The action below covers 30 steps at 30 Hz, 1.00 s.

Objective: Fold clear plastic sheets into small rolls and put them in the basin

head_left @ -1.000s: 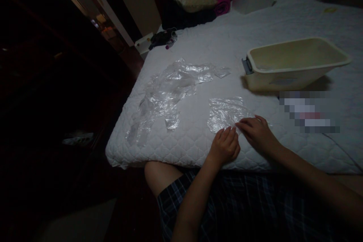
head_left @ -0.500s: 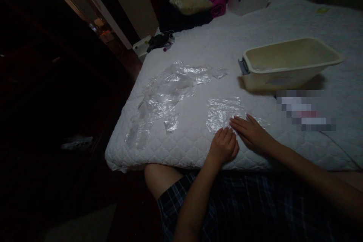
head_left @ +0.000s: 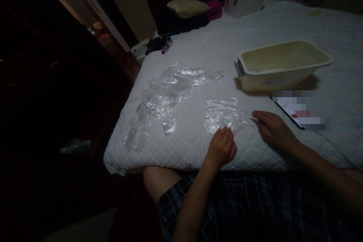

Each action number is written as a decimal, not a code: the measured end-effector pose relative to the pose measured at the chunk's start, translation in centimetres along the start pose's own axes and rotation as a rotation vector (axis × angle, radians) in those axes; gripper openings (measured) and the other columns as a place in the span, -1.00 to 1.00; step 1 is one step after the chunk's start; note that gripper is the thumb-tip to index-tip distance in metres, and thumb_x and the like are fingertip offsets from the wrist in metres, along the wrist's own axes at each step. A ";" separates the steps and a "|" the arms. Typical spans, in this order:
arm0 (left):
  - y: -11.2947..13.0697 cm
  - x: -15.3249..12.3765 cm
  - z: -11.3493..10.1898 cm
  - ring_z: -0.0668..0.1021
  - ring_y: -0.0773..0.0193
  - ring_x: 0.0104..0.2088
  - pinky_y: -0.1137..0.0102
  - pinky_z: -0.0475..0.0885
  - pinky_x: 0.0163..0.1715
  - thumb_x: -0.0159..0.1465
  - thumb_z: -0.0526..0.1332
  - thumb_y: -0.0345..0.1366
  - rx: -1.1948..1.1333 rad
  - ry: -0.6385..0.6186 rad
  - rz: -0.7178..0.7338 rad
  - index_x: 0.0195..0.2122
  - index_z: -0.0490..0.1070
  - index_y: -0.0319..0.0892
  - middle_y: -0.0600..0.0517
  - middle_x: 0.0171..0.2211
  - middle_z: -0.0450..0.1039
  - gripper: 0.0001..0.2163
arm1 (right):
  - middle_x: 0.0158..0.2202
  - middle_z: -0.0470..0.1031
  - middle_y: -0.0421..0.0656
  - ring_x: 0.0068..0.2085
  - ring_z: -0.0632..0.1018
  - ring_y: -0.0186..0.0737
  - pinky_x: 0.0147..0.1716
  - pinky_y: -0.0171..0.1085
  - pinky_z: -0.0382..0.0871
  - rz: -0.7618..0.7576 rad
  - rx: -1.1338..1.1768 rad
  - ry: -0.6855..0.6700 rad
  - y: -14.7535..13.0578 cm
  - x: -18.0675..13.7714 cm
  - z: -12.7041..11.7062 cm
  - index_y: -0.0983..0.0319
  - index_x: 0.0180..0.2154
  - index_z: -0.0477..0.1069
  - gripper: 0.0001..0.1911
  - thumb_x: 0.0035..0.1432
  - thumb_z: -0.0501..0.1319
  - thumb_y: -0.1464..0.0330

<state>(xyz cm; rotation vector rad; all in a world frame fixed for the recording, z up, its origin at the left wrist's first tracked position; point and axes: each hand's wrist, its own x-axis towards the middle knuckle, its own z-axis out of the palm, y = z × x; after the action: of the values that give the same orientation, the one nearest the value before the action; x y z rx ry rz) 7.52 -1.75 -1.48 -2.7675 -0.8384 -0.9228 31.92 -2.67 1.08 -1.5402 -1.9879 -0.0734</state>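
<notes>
A clear plastic bag (head_left: pixel 219 115) lies spread on the white quilted bed in front of me, wrinkled and shiny. My left hand (head_left: pixel 222 145) rests with its fingers stretched flat at the bag's near edge. At the bag's narrower right end, my right hand (head_left: pixel 270 128) has its fingertips and thumb together on the thin plastic. To the left, more crumpled clear plastic bags (head_left: pixel 167 94) lie in a loose, overlapping band.
A cream plastic bin (head_left: pixel 280 77) with a grey latch stands beyond my right hand. Near it lies a phone-like device (head_left: pixel 295 111), partly blurred out, with a cable. A white box (head_left: pixel 245 3), a pillow (head_left: pixel 188 7) and a rolled pink cloth (head_left: pixel 214 10) are at the back.
My right hand has slid rightward along the bag, away from my left hand, to its right end. My left hand stays at the near edge. The view has shifted slightly.
</notes>
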 end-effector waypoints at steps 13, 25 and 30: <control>0.1 0.5 -0.3 0.45 0.05 0.11 0.07 0.29 0.20 0.28 0.07 -0.29 0.052 -0.084 -0.026 -0.02 0.39 -0.35 -0.22 -0.03 0.47 -0.69 | -0.15 0.49 0.07 -0.13 0.51 -0.03 -0.05 -0.06 0.39 0.108 0.042 -0.085 2.1 -0.7 -1.4 0.32 -0.14 0.48 -0.69 0.24 0.01 0.40; 0.1 0.3 -0.3 0.40 -0.03 0.16 0.07 0.35 0.15 0.25 0.10 -0.29 0.096 0.056 0.001 0.02 0.35 -0.36 -0.26 0.05 0.42 -0.64 | -0.20 0.46 0.02 -0.15 0.50 -0.03 -0.06 -0.07 0.36 0.248 0.130 -0.212 3.6 0.5 -1.4 0.27 -0.19 0.50 -0.70 0.21 0.07 0.25; 0.1 0.5 -0.4 0.39 0.01 0.18 0.11 0.38 0.14 0.28 0.05 -0.31 0.017 -0.049 -0.021 0.02 0.37 -0.37 -0.24 0.06 0.42 -0.66 | -0.20 0.44 -0.02 -0.17 0.51 -0.05 -0.12 -0.09 0.40 0.311 0.259 -0.213 3.9 0.6 -1.4 0.22 -0.23 0.49 -0.71 0.16 0.15 0.18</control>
<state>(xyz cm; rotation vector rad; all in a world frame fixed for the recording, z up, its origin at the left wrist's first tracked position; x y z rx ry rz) 7.67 -1.70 -0.87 -2.7826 -0.8795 -0.8499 35.93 -1.42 1.25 -1.7163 -1.8017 0.4737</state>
